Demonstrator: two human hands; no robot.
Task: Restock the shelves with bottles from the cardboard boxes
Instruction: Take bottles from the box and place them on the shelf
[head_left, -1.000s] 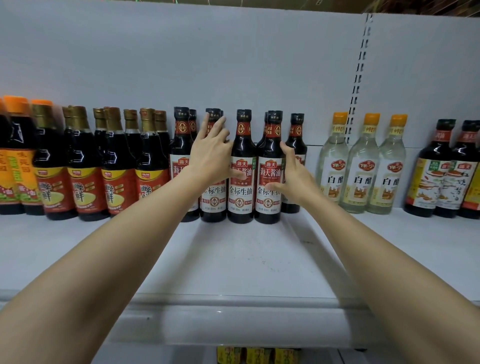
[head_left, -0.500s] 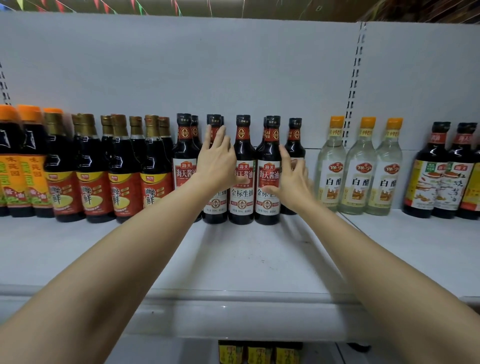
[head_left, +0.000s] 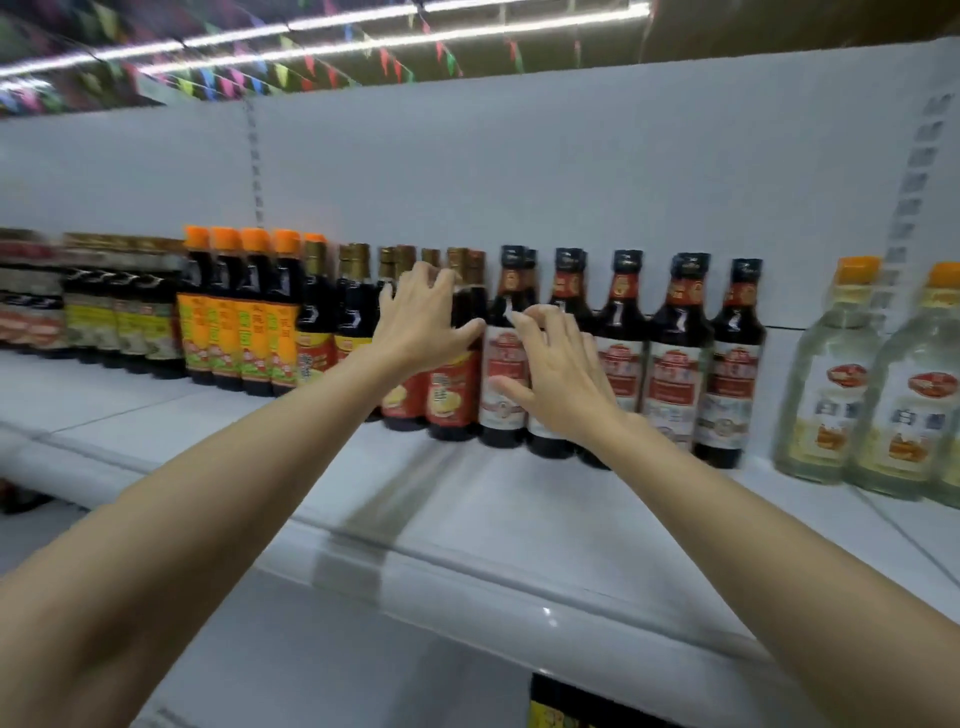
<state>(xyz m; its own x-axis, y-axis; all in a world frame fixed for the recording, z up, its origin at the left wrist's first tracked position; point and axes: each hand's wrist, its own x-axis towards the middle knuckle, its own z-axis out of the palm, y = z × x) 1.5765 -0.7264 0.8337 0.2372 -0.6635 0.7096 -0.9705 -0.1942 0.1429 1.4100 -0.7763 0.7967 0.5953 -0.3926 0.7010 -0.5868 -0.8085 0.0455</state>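
Note:
A row of dark sauce bottles stands at the back of a white shelf (head_left: 467, 525). My left hand (head_left: 422, 318) lies with spread fingers against the gold-capped, red-labelled bottles (head_left: 453, 397), its thumb reaching toward the neighbouring black-capped bottle. My right hand (head_left: 558, 376) touches the black-capped soy sauce bottles (head_left: 671, 374) with white and red labels, fingers spread and slightly bent over two of them. Neither hand wraps around a bottle. No cardboard box is in view. The picture is blurred by motion.
Orange-capped bottles with yellow labels (head_left: 239, 322) stand further left, then more dark bottles (head_left: 93, 312). Clear vinegar bottles (head_left: 826, 395) stand at the right. The shelf's front half is bare white. Bottle tops (head_left: 561, 701) show on the shelf below.
The view has swung left and upward. Both hands have slid left along the row: my left hand from the black-capped bottles to the gold-capped ones, my right hand onto the leftmost black-capped bottles.

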